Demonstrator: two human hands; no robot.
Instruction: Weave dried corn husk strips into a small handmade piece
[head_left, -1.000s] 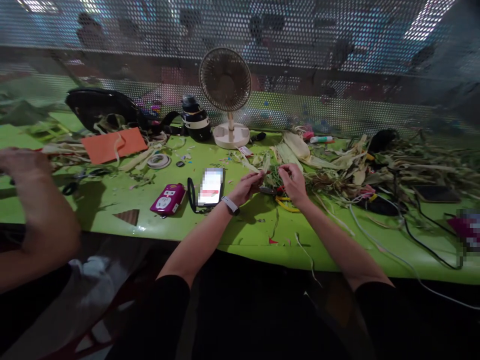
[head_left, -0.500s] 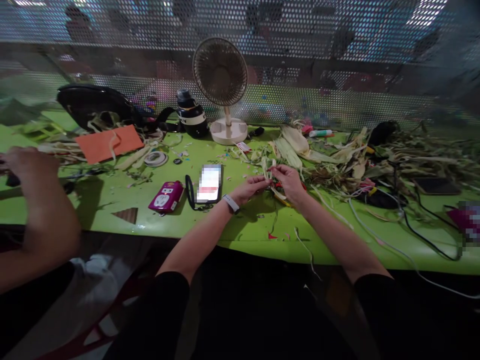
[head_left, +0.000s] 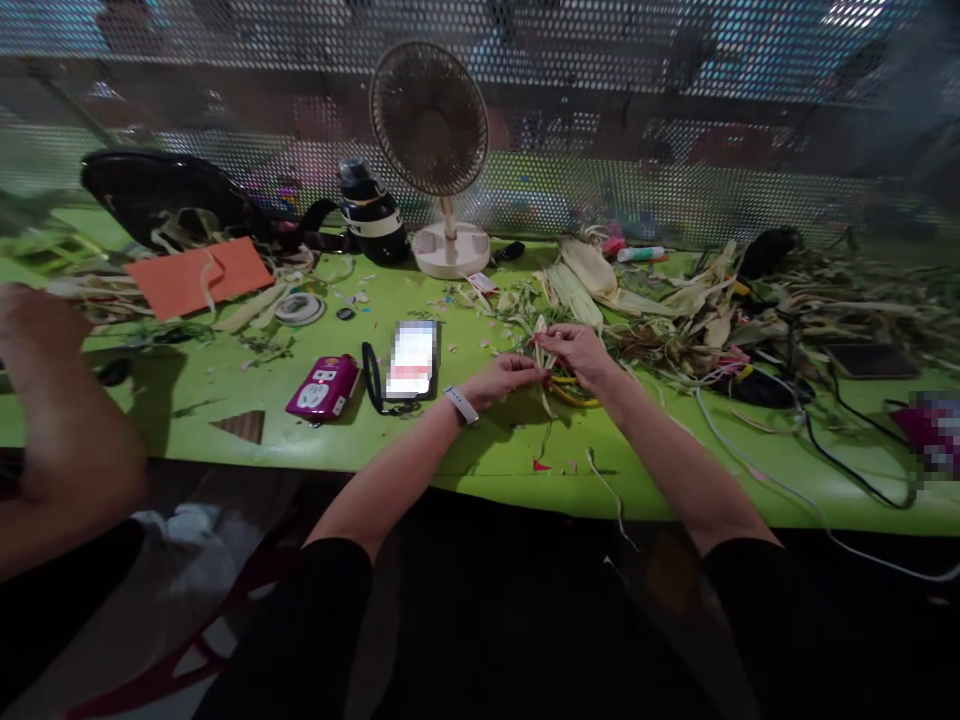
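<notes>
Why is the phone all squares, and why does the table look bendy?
In the head view, the phone screen is blanked into blocks, as is a patch at the far right edge. The wide lens curves the green table edge. The mesh wall and the background are soft, and dark shadows sit under the left hand and right hand.

Bare green surface [head_left: 480, 470] along near edge — open lane for hand. Right blocked: husk heap [head_left: 697, 310] and cables [head_left: 825, 450]. Left: phone [head_left: 412, 360], pink socket block [head_left: 321, 387]. Behind — fan [head_left: 435, 150], mesh wall [head_left: 675, 200].
</notes>
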